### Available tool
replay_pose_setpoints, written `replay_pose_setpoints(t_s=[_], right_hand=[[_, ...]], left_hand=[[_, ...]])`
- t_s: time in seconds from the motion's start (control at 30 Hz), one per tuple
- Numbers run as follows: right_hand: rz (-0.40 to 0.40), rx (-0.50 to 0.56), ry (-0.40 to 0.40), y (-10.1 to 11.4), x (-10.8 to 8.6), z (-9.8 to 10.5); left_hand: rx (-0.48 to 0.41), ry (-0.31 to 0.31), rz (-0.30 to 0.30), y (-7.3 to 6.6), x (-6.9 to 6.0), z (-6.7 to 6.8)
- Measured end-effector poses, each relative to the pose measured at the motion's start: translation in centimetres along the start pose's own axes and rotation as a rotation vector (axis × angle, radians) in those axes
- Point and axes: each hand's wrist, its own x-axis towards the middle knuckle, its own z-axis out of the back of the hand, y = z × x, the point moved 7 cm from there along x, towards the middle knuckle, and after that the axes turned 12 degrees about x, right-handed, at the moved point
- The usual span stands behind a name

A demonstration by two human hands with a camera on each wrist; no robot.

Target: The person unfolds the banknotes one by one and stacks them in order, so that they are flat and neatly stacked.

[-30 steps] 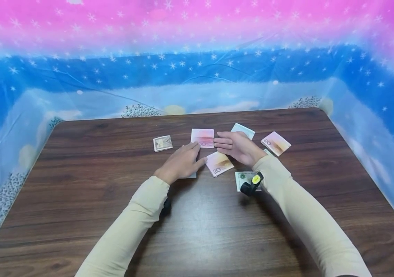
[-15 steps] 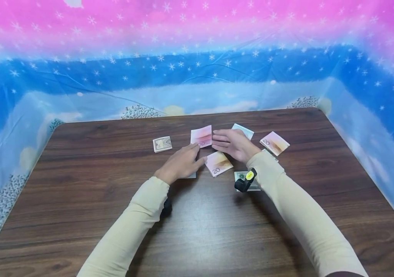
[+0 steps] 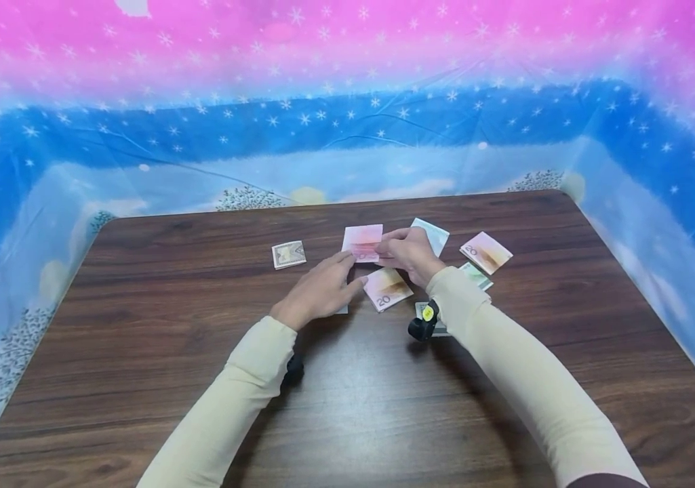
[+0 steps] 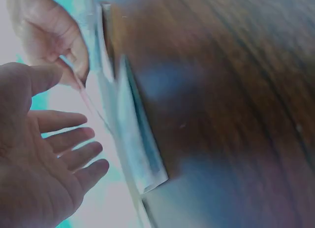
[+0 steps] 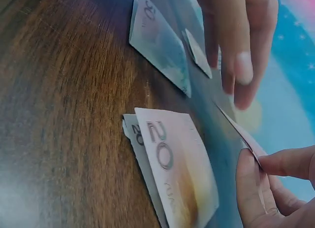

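Observation:
A folded pink banknote (image 3: 363,238) is raised off the table beyond my hands. My right hand (image 3: 411,254) pinches its right edge between thumb and fingers; the right wrist view shows this right hand (image 5: 283,186) gripping it. My left hand (image 3: 316,288) hovers palm down near the note's left side, fingers extended; in the left wrist view this left hand (image 4: 44,154) holds nothing. Below the left hand lies a folded 50 banknote (image 5: 160,46), mostly hidden in the head view. Between the hands rests a folded 20 yuan banknote (image 3: 388,289).
Other folded banknotes lie around: a brownish one (image 3: 289,254) at left, a pale blue-green one (image 3: 435,234) behind the right hand, another 20 (image 3: 486,252) and a green one (image 3: 477,276) at right. One more sits partly under the right wrist camera (image 3: 422,329). A snowflake-patterned cloth (image 3: 262,122) surrounds the wooden table (image 3: 170,366).
My right hand's straight fingers have curled to pinch the pink banknote, which tilted up and shifted slightly. The right forearm moved a little left, uncovering the green note. The left hand stays nearly still.

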Motion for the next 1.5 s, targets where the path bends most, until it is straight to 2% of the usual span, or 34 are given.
replay_pose_setpoints(t_s=[0.1, 0.23, 0.37, 0.47, 0.63, 0.77, 0.93, 1.03, 1.13, 1.27, 1.37, 1.5], right_hand=[[0.011, -0.015, 0.014, 0.4, -0.5, 0.4], [0.025, -0.026, 0.054, 0.9, -1.7, 0.9], [0.037, -0.035, 0.101, 1.1, -3.3, 1.4], [0.048, -0.044, 0.139, 0.9, -4.7, 1.7], [0.051, 0.008, 0.193, 0.1, -7.3, 2.0], [0.058, 0.044, 0.235, -0.9, -9.0, 2.1], [0.049, 0.049, 0.282, -2.5, -10.9, 2.0], [0.035, 0.060, 0.307, -3.4, -12.0, 1.6], [0.017, 0.077, 0.327, -4.3, -12.8, 1.4], [-0.023, 0.097, 0.355, -5.4, -13.5, 1.1], [-0.032, 0.105, 0.346, -5.8, -13.8, 1.0], [0.007, 0.077, 0.289, -6.1, -14.0, 1.2]], left_hand=[[-0.035, -0.054, 0.029, 0.0, -0.9, 1.0], [-0.137, -0.141, 0.080, 0.1, -2.6, 2.4], [-0.252, -0.181, 0.130, 0.2, -4.5, 3.1], [-0.354, -0.198, 0.166, 0.4, -5.9, 3.1], [-0.591, -0.223, 0.210, 0.8, -8.1, 2.2], [-0.801, -0.220, 0.249, 0.8, -9.5, 1.1], [-1.175, -0.130, 0.315, 0.3, -10.6, -1.0], [-1.315, -0.097, 0.359, -0.2, -10.9, -2.3], [-1.367, -0.084, 0.376, -0.6, -11.1, -3.2], [-1.373, -0.069, 0.399, -0.9, -11.3, -4.1], [-1.358, -0.084, 0.431, -1.0, -11.6, -4.3], [-1.291, -0.125, 0.462, -1.1, -11.9, -4.2]])
